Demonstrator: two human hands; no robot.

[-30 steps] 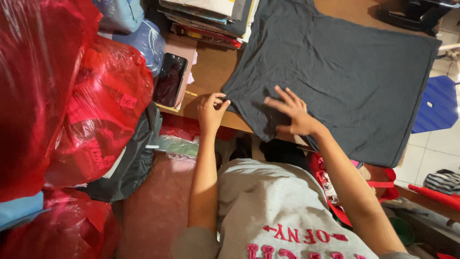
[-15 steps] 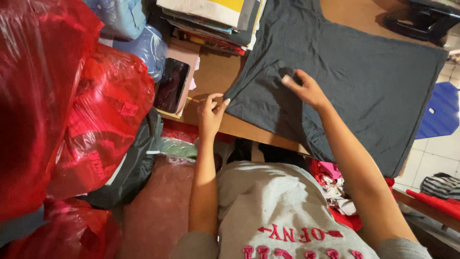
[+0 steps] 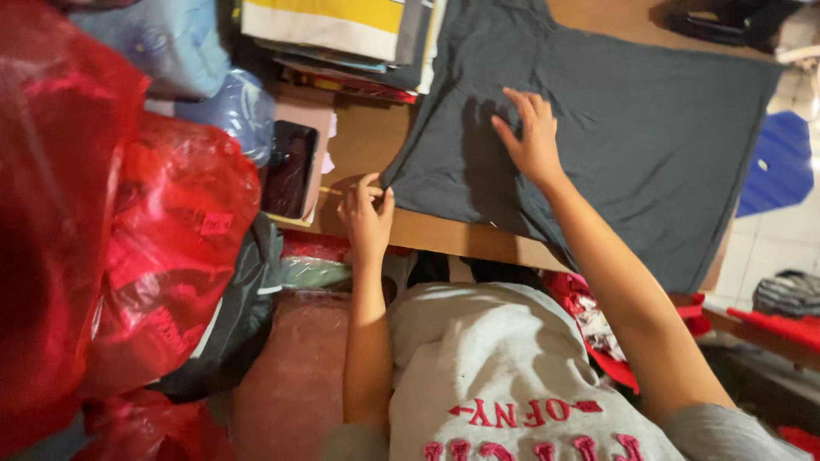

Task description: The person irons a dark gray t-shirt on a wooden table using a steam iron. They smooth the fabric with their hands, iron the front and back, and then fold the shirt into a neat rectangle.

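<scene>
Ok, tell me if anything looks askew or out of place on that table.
The dark grey shirt lies askew: its right edge hangs over the wooden table. The left hand pinches its near corner; the right hand presses flat on it. Nothing looks spilled or damaged.

dark shirt top cut off by frame, red bags blurred

Cluttered garment storeroom: red plastic bags, stacked folded clothes.

wooden table — warm indoor light | pale tiled floor at right | blue chair beside table
</scene>
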